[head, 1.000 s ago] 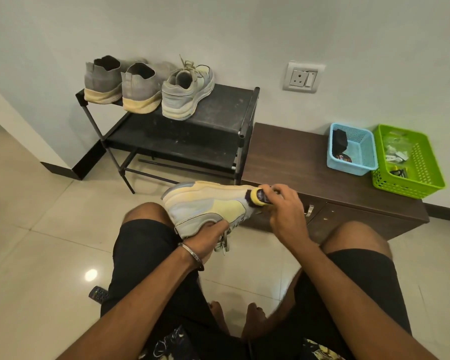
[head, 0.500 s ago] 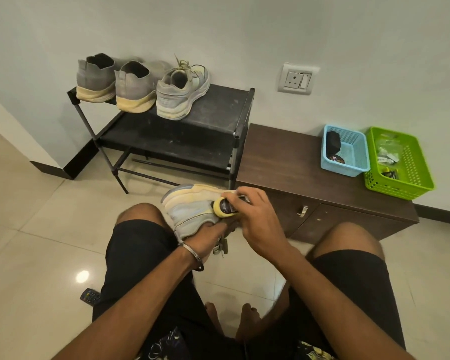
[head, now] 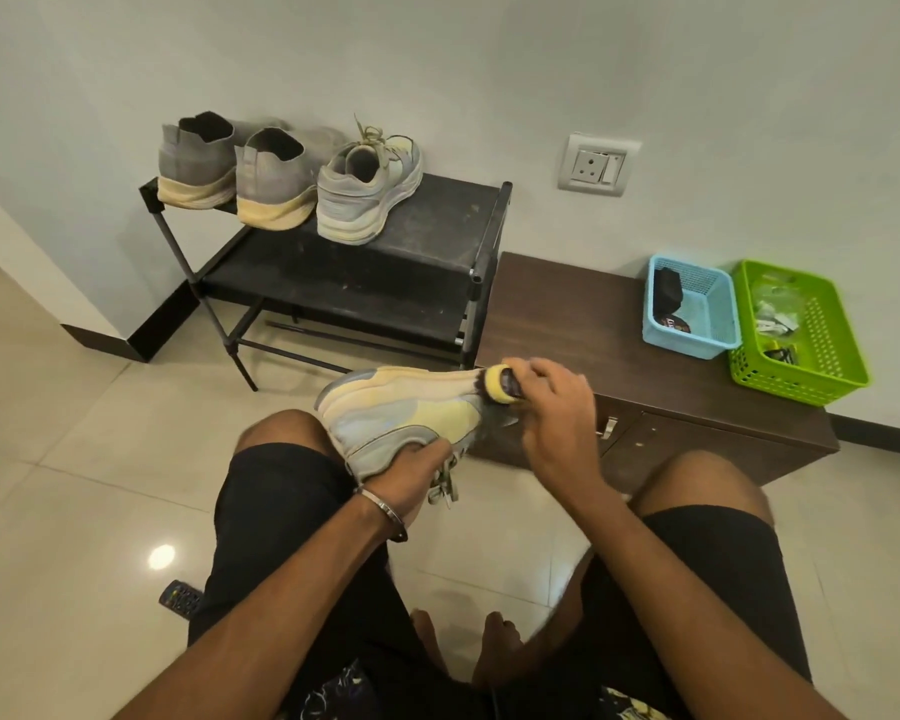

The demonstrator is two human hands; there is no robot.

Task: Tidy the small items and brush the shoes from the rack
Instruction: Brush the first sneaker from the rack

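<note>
Two bare hands are occupied just above the person's knees. The sneaker point(head: 401, 415) is held on its side by the left hand point(head: 411, 478), whose grip is curled round the shoe's underside edge (a metal bangle point(head: 380, 511) is worn on that wrist). The brush point(head: 500, 384), yellow-edged with dark bristles, is held in the closed grip of the right hand point(head: 554, 407) and is pressed against the sneaker's end nearest the low brown table point(head: 567, 309). A remote control point(head: 180, 600) is seen on the tiled floor by the left thigh. Farther off, three shoes are lined up on the top shelf of the black rack point(head: 437, 220): two grey slip-ons point(head: 240, 163) and a laced sneaker point(head: 367, 187). On the table a blue basket point(head: 692, 309) and a green basket point(head: 796, 330) are set touching, each with small items inside.
</note>
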